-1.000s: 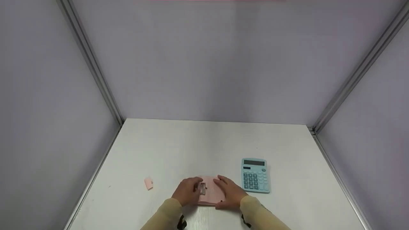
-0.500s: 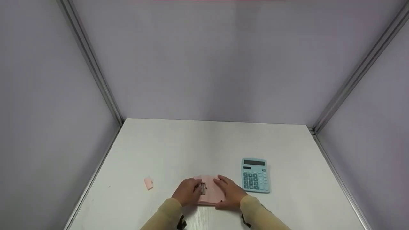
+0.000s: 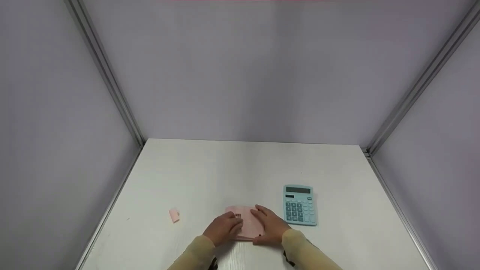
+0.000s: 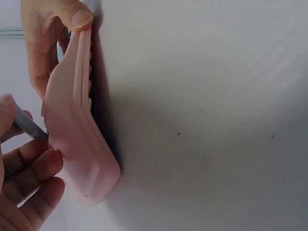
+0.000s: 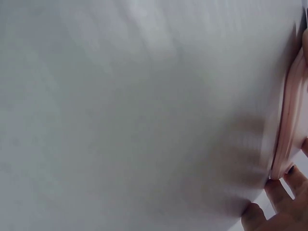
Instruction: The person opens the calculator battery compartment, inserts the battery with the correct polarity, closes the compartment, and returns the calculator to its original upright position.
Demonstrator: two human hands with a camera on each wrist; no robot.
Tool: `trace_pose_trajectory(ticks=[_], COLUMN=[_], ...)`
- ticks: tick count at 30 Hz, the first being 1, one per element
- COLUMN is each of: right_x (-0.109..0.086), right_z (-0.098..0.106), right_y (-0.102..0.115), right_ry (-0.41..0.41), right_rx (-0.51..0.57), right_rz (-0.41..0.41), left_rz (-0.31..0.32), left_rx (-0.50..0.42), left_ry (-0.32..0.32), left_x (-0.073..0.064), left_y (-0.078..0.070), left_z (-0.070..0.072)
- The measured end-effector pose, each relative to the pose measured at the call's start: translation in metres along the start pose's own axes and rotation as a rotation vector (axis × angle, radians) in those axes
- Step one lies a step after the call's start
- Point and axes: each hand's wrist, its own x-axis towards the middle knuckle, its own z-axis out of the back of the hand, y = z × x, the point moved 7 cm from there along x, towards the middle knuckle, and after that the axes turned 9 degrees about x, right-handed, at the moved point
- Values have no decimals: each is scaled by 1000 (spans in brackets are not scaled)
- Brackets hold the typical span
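A pink calculator [image 3: 252,225] lies face down near the front of the table, its keys against the surface in the left wrist view. On its back is an uncovered battery compartment [image 3: 238,215], partly hidden by my left hand [image 3: 224,227]. That hand pinches a slim grey battery [image 4: 30,124] between thumb and fingers, tilted with its lower end at the compartment. My right hand [image 3: 273,227] grips the calculator's right end, thumb on the near edge and fingers towards the far edge. A small pink battery cover [image 3: 174,215] lies apart on the left.
A light blue calculator [image 3: 300,205] lies face up just beyond the right hand. The white table [image 3: 195,172] meets grey panels [image 3: 210,75] at the back and both sides, with metal posts [image 3: 108,78] in the corners.
My left hand has shifted slightly right over the compartment, and its fingers now cover more of it. The right hand and the pink calculator have stayed in place.
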Motion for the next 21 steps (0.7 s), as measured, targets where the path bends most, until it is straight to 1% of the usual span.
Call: trace_pose_trajectory(ticks=[4, 6, 9, 16, 18, 21], right_x=[3, 4, 4, 2, 2, 2], right_z=[-2, -2, -3, -1, -1, -1], right_y=[-4, -5, -6, -5, -4, -4], right_ry=[-3, -2, -1, 8, 3, 3], right_rx=[2, 1, 3, 12, 18, 17], right_rz=[-5, -7, -11, -24, -23, -7], left_rz=[2, -9, -34, -114, -122, -118], left_rx=[-21, -22, -11, 7, 16, 34], left_ry=[-10, -19, -25, -16, -25, -56], left_x=[-3, -4, -6, -9, -9, -8], left_y=[2, 1, 1, -2, -3, -4], left_z=[1, 2, 2, -1, -1, 1])
